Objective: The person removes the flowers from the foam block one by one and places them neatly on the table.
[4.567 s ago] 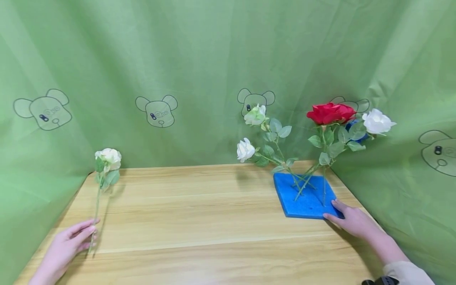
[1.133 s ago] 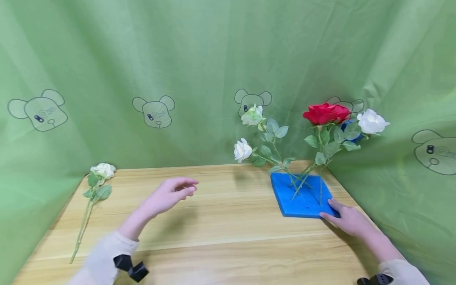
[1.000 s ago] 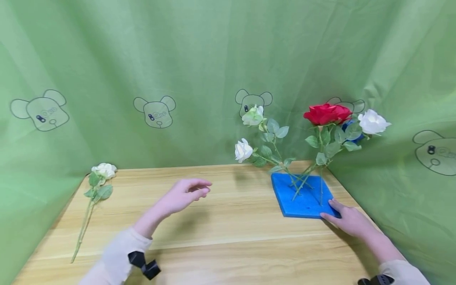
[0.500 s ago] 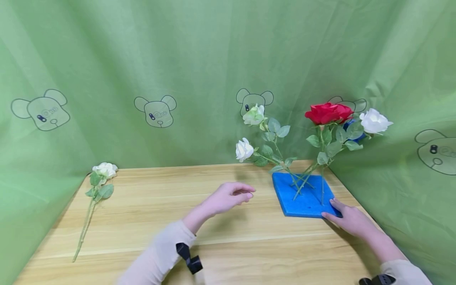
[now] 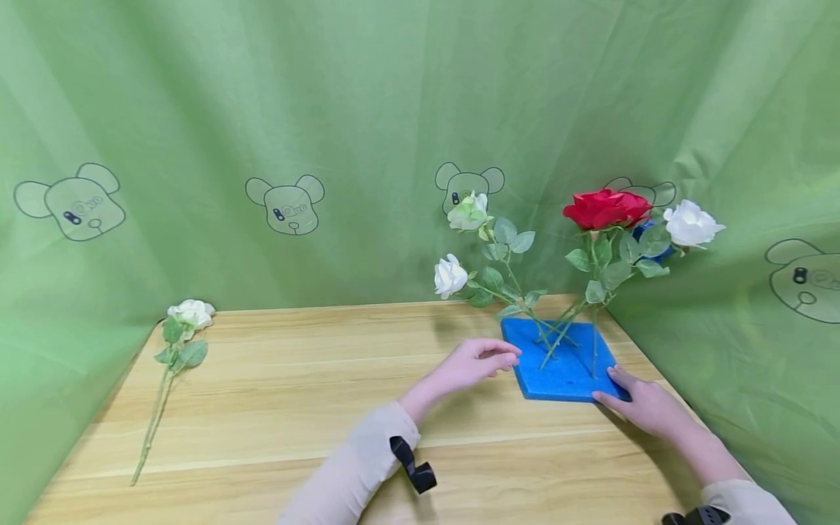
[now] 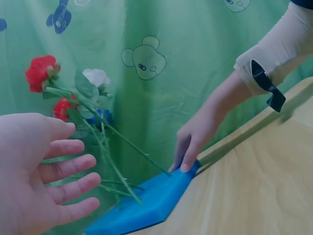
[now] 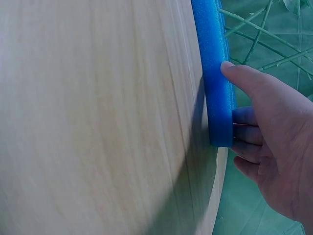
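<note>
A blue foam board (image 5: 558, 383) lies at the table's right side, with several artificial roses standing in it on crossing stems. My right hand (image 5: 650, 408) grips its near right corner; in the right wrist view the thumb lies on the foam (image 7: 217, 98) and the fingers are at its side. My left hand (image 5: 469, 364), fingers loosely bent and holding nothing, is at the board's left edge; whether it touches cannot be told. Among the roses are red blooms (image 5: 607, 209), a white rose (image 5: 692, 222), another white rose (image 5: 450, 277) and a greenish-white rose (image 5: 469, 211). A blue bloom is partly hidden.
One white rose (image 5: 192, 313) lies flat on the far left of the wooden table (image 5: 295, 408), its stem toward the near edge. A green curtain (image 5: 367, 109) with bear-head drawings hangs behind the table and along both sides.
Earlier my left hand held the white rose upright at far left; that rose now lies on the table. The left hand has since moved right to the foam board. My right hand stays put.
</note>
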Motion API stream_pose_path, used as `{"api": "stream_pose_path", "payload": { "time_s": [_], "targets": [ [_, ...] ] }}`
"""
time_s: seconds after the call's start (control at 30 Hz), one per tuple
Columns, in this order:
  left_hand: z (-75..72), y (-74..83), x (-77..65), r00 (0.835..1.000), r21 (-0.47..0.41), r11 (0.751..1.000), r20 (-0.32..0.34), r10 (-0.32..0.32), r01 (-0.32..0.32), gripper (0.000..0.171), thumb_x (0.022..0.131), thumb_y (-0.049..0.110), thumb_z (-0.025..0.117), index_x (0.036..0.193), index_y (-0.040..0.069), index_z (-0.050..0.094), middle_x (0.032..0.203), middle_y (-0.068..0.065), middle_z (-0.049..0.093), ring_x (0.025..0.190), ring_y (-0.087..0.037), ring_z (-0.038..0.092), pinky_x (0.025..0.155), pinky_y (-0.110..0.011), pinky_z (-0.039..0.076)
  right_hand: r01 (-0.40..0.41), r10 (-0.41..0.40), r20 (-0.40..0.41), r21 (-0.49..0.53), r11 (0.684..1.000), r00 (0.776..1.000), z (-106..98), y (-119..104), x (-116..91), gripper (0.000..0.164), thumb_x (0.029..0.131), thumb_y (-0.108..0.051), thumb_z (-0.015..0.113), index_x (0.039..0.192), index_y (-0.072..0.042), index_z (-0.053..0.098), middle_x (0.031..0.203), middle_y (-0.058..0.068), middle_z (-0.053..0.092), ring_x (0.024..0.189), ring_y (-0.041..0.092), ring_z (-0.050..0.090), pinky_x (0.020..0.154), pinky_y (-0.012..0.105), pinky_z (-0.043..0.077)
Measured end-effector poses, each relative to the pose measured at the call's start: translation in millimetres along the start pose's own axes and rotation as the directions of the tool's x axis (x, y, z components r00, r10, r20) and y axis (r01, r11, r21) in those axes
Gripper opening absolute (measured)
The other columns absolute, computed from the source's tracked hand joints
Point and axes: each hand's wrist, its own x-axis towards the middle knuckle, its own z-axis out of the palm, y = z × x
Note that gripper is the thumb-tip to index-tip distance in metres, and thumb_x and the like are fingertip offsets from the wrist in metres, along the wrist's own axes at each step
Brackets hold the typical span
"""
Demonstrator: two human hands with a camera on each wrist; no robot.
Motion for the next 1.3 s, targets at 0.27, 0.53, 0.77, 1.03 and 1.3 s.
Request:
{"api": "stream_pose_path", "payload": {
  "time_s": [0.27, 0.53, 0.77, 1.03, 1.3],
  "targets": [
    [27.5, -7.6, 24.0, 0.999, -0.061, 0.998, -0.038, -0.006, 0.003, 0.034, 0.099, 0.034, 0.057, 0.124, 0.012, 0.066, 0.118, -0.004, 0.071, 0.099, -0.001, 0.065, 0.086, -0.017, 0.053, -0.008, 0.008, 0.014, 0.003, 1.000, 1.000, 0.9, 1.7, 0.9, 0.081, 0.093, -0.055, 0.056, 0.138, 0.011, 0.044, 0.139, 0.037, 0.042, 0.114, 0.060, 0.049, 0.091, 0.066, 0.045],
    [54.1, -18.4, 45.5, 0.997, -0.099, 0.994, -0.074, 0.033, -0.041, 0.037, 0.098, 0.035, 0.057, 0.128, 0.014, 0.064, 0.124, 0.001, 0.068, 0.110, 0.001, 0.062, 0.093, -0.013, 0.048, -0.017, 0.016, 0.027, 0.016, 1.000, 1.000, -1.0, 0.0, -0.7, 0.081, 0.094, -0.055, 0.056, 0.137, 0.012, 0.044, 0.139, 0.038, 0.043, 0.116, 0.059, 0.049, 0.092, 0.066, 0.046],
    [75.3, -20.8, 60.7, 0.996, -0.132, 0.991, -0.085, 0.018, -0.029, 0.037, 0.098, 0.037, 0.057, 0.129, 0.019, 0.063, 0.129, 0.007, 0.065, 0.114, 0.001, 0.060, 0.094, -0.013, 0.048, -0.004, 0.004, 0.037, 0.010, 1.000, 0.999, -2.3, 0.6, 0.8, 0.082, 0.094, -0.055, 0.055, 0.137, 0.013, 0.044, 0.137, 0.040, 0.043, 0.115, 0.058, 0.051, 0.090, 0.065, 0.047],
    [98.1, -28.0, 82.2, 0.993, -0.132, 0.991, -0.113, -0.019, 0.004, 0.035, 0.097, 0.039, 0.058, 0.128, 0.024, 0.065, 0.125, 0.011, 0.067, 0.113, 0.001, 0.061, 0.093, -0.015, 0.048, -0.007, 0.007, 0.033, 0.009, 1.000, 0.999, -1.7, 2.7, 2.2, 0.083, 0.093, -0.057, 0.055, 0.138, 0.012, 0.043, 0.137, 0.039, 0.044, 0.114, 0.058, 0.052, 0.090, 0.065, 0.047],
    [116.6, -36.1, 95.0, 0.991, -0.061, 0.998, -0.128, -0.040, 0.032, 0.042, 0.098, 0.047, 0.053, 0.133, 0.024, 0.061, 0.126, 0.013, 0.066, 0.116, 0.000, 0.060, 0.097, -0.018, 0.049, 0.010, -0.010, -0.003, 0.021, 1.000, 1.000, 0.5, 1.8, -0.7, 0.079, 0.093, -0.052, 0.058, 0.137, 0.012, 0.046, 0.136, 0.038, 0.046, 0.114, 0.056, 0.053, 0.093, 0.064, 0.047]
  ]
}}
